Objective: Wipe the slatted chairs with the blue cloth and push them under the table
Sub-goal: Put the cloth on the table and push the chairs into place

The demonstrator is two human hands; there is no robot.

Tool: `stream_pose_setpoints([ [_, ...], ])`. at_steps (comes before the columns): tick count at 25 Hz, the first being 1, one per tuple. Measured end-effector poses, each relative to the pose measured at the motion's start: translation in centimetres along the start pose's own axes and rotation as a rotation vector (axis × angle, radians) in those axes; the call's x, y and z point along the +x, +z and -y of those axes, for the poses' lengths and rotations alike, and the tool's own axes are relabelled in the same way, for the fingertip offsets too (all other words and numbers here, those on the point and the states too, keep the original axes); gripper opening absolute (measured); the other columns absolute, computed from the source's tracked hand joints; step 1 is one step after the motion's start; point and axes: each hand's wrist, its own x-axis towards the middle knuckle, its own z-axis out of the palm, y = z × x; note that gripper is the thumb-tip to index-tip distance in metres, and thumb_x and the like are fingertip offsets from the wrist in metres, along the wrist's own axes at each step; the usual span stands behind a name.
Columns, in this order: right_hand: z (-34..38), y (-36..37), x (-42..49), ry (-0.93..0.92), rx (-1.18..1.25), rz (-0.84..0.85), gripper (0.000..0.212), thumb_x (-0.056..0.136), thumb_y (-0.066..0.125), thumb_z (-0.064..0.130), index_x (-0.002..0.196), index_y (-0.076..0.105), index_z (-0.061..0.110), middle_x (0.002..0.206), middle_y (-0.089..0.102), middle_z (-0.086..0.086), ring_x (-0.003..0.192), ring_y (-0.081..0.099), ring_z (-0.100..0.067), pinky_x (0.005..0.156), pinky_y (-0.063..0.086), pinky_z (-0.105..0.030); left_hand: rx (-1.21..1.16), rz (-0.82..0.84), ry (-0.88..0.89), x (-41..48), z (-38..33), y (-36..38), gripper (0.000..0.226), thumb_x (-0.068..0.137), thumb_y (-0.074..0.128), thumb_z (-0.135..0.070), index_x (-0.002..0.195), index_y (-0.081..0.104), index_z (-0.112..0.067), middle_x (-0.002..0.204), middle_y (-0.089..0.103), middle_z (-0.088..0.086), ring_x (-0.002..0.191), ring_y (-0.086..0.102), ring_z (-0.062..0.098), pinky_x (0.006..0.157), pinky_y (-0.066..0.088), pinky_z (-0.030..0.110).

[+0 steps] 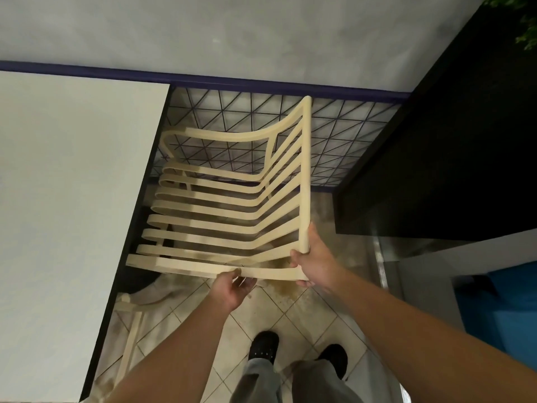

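Two black shoes [263, 346] and grey trouser legs [261, 379] are showing at the bottom, standing on the tiled floor [290, 312]. Both bare forearms are reaching forward from there. The left hand [229, 289] is gripping the near side rail of the cream slatted chair [218, 216], fingers curling under the rail, thumb on top. The right hand [316, 260] is wrapping round the near corner of the chair's back, where the top rail is meeting that side rail, so both hands are holding the chair. The chair is sitting side-on to the person, back to the right, seat slats running left, their front ends reaching the dark edge of the white table [72, 184]; cannot tell if they are going under it. A second cream chair [130, 330] is showing partly at lower left, just beside the table edge, mostly hidden. A blue shape [508, 309] is lying at the right edge, well apart from the hands; cannot tell whether it is cloth. A black counter block [436, 155] is standing to the right of the chair. Behind the chair a wire mesh panel [334, 123] is running under a dark blue rail [261, 82], with a grey wall [232, 30] beyond it. Green leaves [526, 24] are poking in at the top right corner.
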Motion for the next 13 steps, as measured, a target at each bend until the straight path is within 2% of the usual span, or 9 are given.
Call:
stream_pose_setpoints([
  [1, 0.2, 0.1, 0.1, 0.002, 0.011, 0.002, 0.070, 0.101, 0.060, 0.010, 0.144, 0.025, 0.052, 0.116, 0.060, 0.000, 0.103, 0.066, -0.024, 0.069, 0.065, -0.049, 0.013, 0.009, 0.016, -0.2, -0.4, -0.1, 0.016, 0.104, 0.046, 0.001, 0.118, 0.053, 0.003, 0.130, 0.057, 0.027, 0.125, 0.058, 0.042, 0.082, 0.057, 0.061],
  [2, 0.5, 0.2, 0.1, 0.001, 0.020, -0.002, 0.068, 0.101, 0.060, 0.009, 0.143, 0.027, 0.051, 0.116, 0.060, 0.000, 0.103, 0.066, -0.023, 0.069, 0.065, -0.048, 0.038, 0.027, 0.030, -0.4, -0.8, -0.4, 0.018, 0.103, 0.048, 0.001, 0.119, 0.054, 0.003, 0.126, 0.058, 0.027, 0.123, 0.059, 0.042, 0.084, 0.057, 0.059],
  [5, 0.7, 0.4, 0.0, 0.002, 0.091, -0.019, 0.069, 0.100, 0.061, 0.008, 0.146, 0.030, 0.048, 0.116, 0.060, -0.001, 0.103, 0.066, -0.024, 0.063, 0.064, -0.041, 0.236, 0.059, 0.068, -1.0, -1.9, -1.7, 0.025, 0.104, 0.051, -0.004, 0.127, 0.057, 0.003, 0.125, 0.060, 0.022, 0.120, 0.058, 0.034, 0.108, 0.050, 0.049],
  [6, 0.6, 0.5, -0.3, -0.001, 0.121, -0.029, 0.068, 0.100, 0.062, 0.008, 0.148, 0.032, 0.047, 0.117, 0.061, 0.000, 0.105, 0.066, -0.026, 0.063, 0.063, -0.040, 0.330, 0.064, 0.089, -1.0, -2.3, -2.3, 0.029, 0.104, 0.052, -0.008, 0.131, 0.057, 0.001, 0.128, 0.062, 0.019, 0.121, 0.059, 0.031, 0.109, 0.047, 0.048],
  [9, -0.3, 1.2, -1.7, -0.015, 0.152, -0.094, 0.054, 0.099, 0.064, 0.012, 0.142, 0.046, 0.037, 0.119, 0.062, 0.006, 0.114, 0.063, -0.026, 0.080, 0.064, -0.047, 0.600, 0.032, 0.174, -1.7, -3.2, -3.8, 0.033, 0.105, 0.054, -0.021, 0.137, 0.058, -0.011, 0.135, 0.063, 0.010, 0.122, 0.060, 0.029, 0.096, 0.053, 0.044],
  [11, -1.4, 1.5, -3.1, -0.005, 0.133, -0.109, 0.040, 0.099, 0.065, 0.014, 0.133, 0.052, 0.031, 0.116, 0.064, 0.009, 0.115, 0.063, -0.021, 0.093, 0.059, -0.045, 0.745, 0.007, 0.244, -3.0, -3.8, -4.4, 0.035, 0.105, 0.056, -0.023, 0.138, 0.057, -0.015, 0.129, 0.067, 0.007, 0.116, 0.063, 0.029, 0.093, 0.053, 0.043],
  [13, -2.4, 1.3, -5.1, 0.041, 0.079, -0.050, 0.032, 0.100, 0.064, 0.020, 0.129, 0.055, 0.027, 0.112, 0.064, 0.008, 0.105, 0.065, -0.015, 0.088, 0.057, -0.036, 0.847, -0.020, 0.316, -4.9, -4.1, -4.4, 0.030, 0.104, 0.057, -0.023, 0.132, 0.061, -0.015, 0.121, 0.071, 0.005, 0.110, 0.066, 0.028, 0.097, 0.054, 0.045],
])
